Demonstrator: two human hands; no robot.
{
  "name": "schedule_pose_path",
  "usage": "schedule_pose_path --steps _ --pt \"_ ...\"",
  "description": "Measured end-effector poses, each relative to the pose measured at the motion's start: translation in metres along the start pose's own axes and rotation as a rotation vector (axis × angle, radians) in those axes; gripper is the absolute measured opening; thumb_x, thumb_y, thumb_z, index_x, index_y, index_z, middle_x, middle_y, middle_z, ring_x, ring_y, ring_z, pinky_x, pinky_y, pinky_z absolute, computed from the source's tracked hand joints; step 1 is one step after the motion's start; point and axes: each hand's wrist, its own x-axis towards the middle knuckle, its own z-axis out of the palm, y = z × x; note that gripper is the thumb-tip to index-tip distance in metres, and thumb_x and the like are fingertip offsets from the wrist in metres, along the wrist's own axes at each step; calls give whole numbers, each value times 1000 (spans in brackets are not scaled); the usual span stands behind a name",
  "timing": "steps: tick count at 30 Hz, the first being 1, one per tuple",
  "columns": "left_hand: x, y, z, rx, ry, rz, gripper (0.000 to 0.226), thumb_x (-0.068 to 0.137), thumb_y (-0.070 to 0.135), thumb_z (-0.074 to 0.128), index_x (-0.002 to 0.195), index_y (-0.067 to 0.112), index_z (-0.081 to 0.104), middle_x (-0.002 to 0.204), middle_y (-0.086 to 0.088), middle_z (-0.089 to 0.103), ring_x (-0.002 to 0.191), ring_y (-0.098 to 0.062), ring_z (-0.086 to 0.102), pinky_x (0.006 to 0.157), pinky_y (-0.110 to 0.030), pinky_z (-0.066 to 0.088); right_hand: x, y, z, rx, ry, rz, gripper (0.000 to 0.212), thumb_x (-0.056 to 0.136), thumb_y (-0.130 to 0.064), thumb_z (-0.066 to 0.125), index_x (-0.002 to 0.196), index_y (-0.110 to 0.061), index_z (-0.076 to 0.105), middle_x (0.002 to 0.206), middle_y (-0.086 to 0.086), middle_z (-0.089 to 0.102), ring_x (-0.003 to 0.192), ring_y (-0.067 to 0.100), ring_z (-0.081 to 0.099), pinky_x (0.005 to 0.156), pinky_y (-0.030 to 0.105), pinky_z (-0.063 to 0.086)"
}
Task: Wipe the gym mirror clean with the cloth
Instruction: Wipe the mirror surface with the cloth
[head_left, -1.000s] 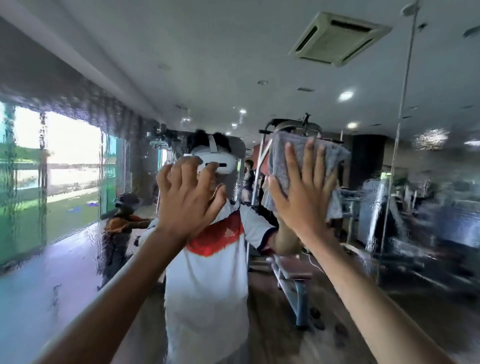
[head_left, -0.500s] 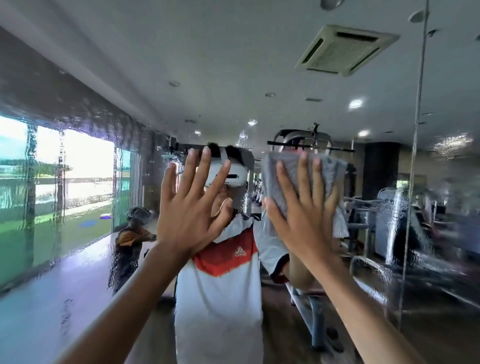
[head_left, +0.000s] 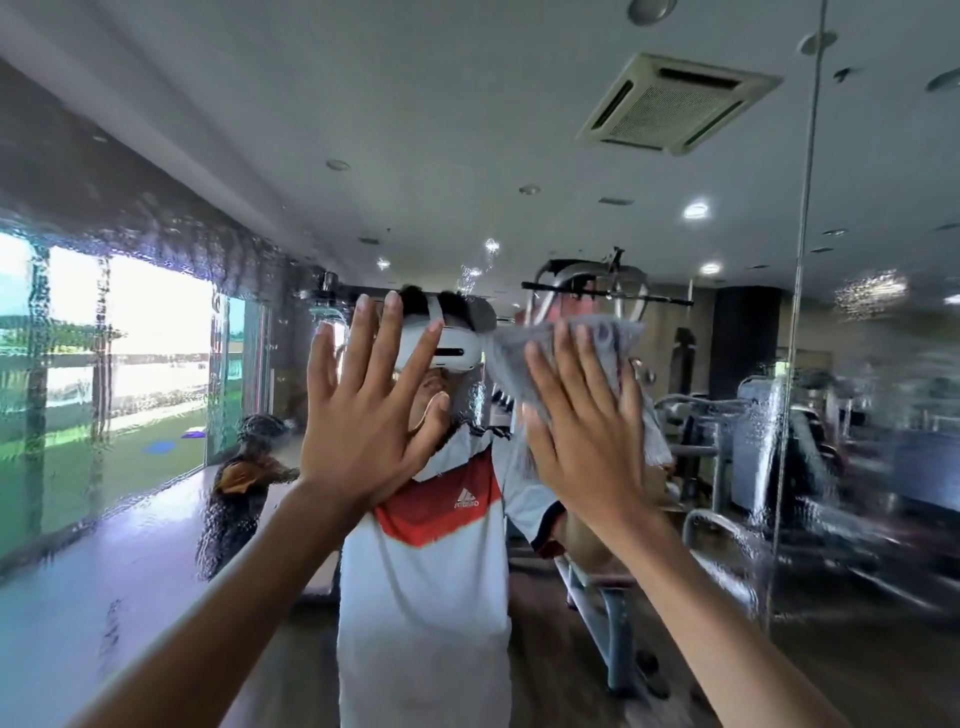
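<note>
Cloth (head_left: 524, 358) stays pressed on the streaky mirror (head_left: 857, 467) under the flat right hand (head_left: 587, 441); left hand (head_left: 363, 426) has unclenched, wiping continues

The left hand (head_left: 363, 415) is not curled up any more. Its fingers, bent in like a loose fist a second ago, now stand straight and spread wide, flat toward the mirror (head_left: 857, 467). The right hand (head_left: 582, 441) sits a bit lower and a bit more to the left than before. The cloth (head_left: 587, 343) under it has a new shape. Before, it stands tall and square above the fingertips. Now it looks squashed, tipped and blurry. The air vent (head_left: 675, 104) seen in the glass shows a little lower.
</note>
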Motion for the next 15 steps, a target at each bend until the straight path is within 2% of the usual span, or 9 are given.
schedule_pose_path --steps 1,3,6,8,10,13,15 --pt "0 0 0 4 -2 4 65 102 51 25 160 21 21 167 -16 11 154 -36 11 119 -64 16 -14 9 0 -46 -15 -38 55 106 -48 17 156 -25 15 163 8 19 150 30 21 118 63 17" --pt "1 2 1 21 0 4 67 103 53 24 160 19 22 166 -18 13 154 -38 11 118 -65 15 -25 26 -2 -97 -18 33 58 104 -58 18 155 -32 13 163 10 15 149 34 19 115 69 14" --pt "1 6 0 39 15 -6 68 103 54 22 159 17 24 165 -20 15 153 -39 12 119 -65 13 -8 30 -3 -127 -6 221 65 98 -66 19 156 -42 0 164 12 -3 152 34 2 117 66 2" --pt "2 7 0 23 26 -13 68 103 54 23 159 17 25 165 -20 15 153 -39 11 120 -65 12 8 17 -2 -106 8 263 65 98 -68 15 154 -45 -7 163 8 -11 152 32 -4 116 63 -6" --pt "2 8 -1 13 37 -17 67 103 53 23 159 17 25 166 -20 15 154 -38 11 120 -64 11 14 3 -1 -98 26 248 61 101 -64 12 156 -40 -2 164 7 -7 152 33 1 118 60 -5" --pt "3 7 -2 8 58 -12 66 103 53 24 159 19 26 166 -18 15 154 -37 11 121 -62 10 -3 -4 1 -99 39 140 57 106 -47 17 157 -22 11 164 12 12 152 31 13 123 49 3" --pt "4 6 -3 -3 63 -11 65 103 52 24 158 19 28 166 -18 16 154 -36 13 121 -61 10 -21 5 0 -81 15 32 56 107 -41 21 156 -16 15 163 12 15 153 24 9 124 43 2"
